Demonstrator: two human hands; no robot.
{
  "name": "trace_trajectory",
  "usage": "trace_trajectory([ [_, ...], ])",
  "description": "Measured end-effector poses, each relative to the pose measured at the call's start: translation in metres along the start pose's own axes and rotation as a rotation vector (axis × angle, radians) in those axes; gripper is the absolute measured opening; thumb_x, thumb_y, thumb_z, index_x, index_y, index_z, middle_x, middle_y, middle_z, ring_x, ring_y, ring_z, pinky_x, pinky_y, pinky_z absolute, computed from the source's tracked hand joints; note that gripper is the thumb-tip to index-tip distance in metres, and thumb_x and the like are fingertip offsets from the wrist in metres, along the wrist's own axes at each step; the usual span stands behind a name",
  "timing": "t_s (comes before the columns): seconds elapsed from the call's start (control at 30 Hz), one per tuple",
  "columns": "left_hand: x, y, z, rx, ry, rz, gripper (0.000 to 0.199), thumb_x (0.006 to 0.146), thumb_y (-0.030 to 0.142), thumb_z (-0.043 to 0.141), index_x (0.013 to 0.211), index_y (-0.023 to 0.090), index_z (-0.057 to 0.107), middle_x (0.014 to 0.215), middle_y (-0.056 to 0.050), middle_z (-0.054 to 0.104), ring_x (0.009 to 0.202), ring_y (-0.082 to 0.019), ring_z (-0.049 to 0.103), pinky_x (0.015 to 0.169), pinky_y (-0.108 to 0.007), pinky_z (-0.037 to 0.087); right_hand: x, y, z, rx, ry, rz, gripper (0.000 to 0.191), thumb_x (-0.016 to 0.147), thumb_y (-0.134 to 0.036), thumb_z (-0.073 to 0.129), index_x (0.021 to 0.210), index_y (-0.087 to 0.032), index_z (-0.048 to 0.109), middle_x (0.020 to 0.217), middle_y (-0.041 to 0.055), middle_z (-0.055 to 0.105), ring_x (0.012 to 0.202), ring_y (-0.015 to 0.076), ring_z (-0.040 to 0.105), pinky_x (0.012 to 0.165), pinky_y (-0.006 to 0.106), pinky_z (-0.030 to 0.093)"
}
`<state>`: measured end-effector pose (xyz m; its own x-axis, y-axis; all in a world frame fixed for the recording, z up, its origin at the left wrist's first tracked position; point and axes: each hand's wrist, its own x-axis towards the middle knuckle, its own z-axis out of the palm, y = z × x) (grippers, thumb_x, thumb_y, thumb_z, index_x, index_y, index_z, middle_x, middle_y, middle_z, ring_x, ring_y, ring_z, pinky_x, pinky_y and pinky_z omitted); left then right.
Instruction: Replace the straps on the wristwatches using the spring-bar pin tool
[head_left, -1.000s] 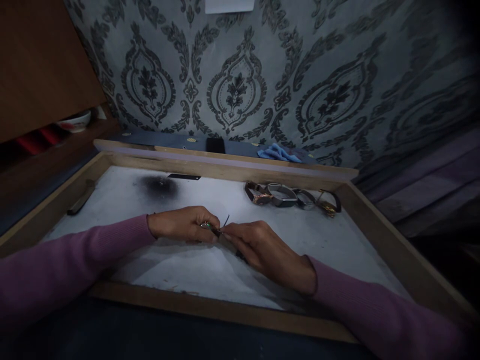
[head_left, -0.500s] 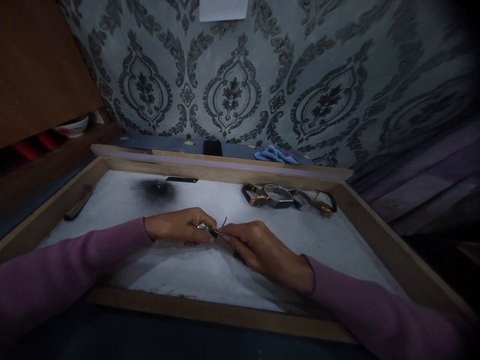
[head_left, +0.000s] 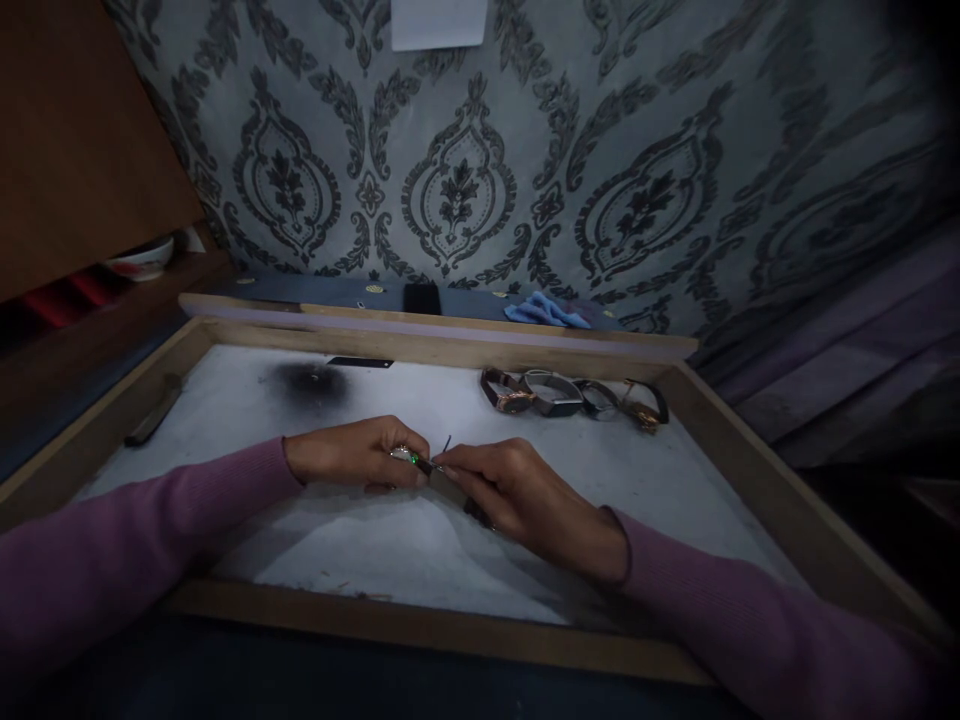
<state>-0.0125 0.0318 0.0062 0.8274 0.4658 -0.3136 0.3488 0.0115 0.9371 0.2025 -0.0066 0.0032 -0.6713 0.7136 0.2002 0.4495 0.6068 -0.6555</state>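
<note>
Over the middle of the shallow wooden tray, my left hand (head_left: 367, 450) is closed round a small silvery wristwatch (head_left: 401, 453) with a green glint. Its dark strap (head_left: 450, 487) runs toward my right hand (head_left: 517, 490), which is closed, thumb and fingers pinching at the strap close to the watch. Just behind those fingertips a thin dark-blue strip (head_left: 448, 442) sticks up. The exact grip and most of the watch are hidden by my fingers.
Several watches (head_left: 551, 390) stand in a row at the tray's back right. A flat black strip (head_left: 360, 362) lies by the back wall, a dark-handled tool (head_left: 154, 412) at the left. Beyond the tray rim (head_left: 450, 325) are a blue cloth (head_left: 547, 310) and a black object (head_left: 421, 298).
The view has shifted slightly. Both hands stay together at the watch, with only a very small movement of the fingers.
</note>
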Motion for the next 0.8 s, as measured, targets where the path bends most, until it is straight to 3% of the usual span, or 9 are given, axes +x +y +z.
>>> trace_trajectory([
  [0.27, 0.0002, -0.0027, -0.0009, 0.015, 0.001, 0.006, 0.019, 0.086, 0.032, 0.057, 0.085, 0.014, 0.061, 0.049, 0.008, 0.041, 0.044, -0.007, 0.033, 0.045, -0.021, 0.024, -0.0005, -0.0001, 0.0021, 0.011, 0.020, 0.008, 0.025, 0.093, -0.016, 0.047, 0.099, -0.012, 0.071, 0.059, 0.0004, 0.062, 0.049, 0.0082, 0.053, 0.051, 0.020, 0.037],
  [0.6, -0.0012, 0.0021, -0.0001, 0.017, 0.012, -0.002, 0.019, 0.085, 0.032, 0.056, 0.083, 0.014, 0.060, 0.049, 0.008, 0.041, 0.045, -0.007, 0.032, 0.047, -0.022, 0.024, -0.0002, -0.0004, 0.0025, 0.012, 0.016, -0.022, 0.026, 0.093, -0.016, 0.045, 0.085, -0.011, 0.069, 0.054, -0.0016, 0.055, 0.045, 0.0072, 0.047, 0.048, 0.021, 0.033],
  [0.8, -0.0018, 0.0048, 0.0007, 0.025, 0.016, 0.001, 0.018, 0.086, 0.031, 0.056, 0.084, 0.014, 0.060, 0.048, 0.008, 0.040, 0.044, -0.007, 0.031, 0.047, -0.021, 0.024, -0.0008, 0.0023, 0.0028, -0.054, 0.024, -0.054, 0.028, 0.094, -0.017, 0.044, 0.087, -0.011, 0.070, 0.056, -0.0001, 0.057, 0.046, 0.0077, 0.048, 0.049, 0.021, 0.032],
])
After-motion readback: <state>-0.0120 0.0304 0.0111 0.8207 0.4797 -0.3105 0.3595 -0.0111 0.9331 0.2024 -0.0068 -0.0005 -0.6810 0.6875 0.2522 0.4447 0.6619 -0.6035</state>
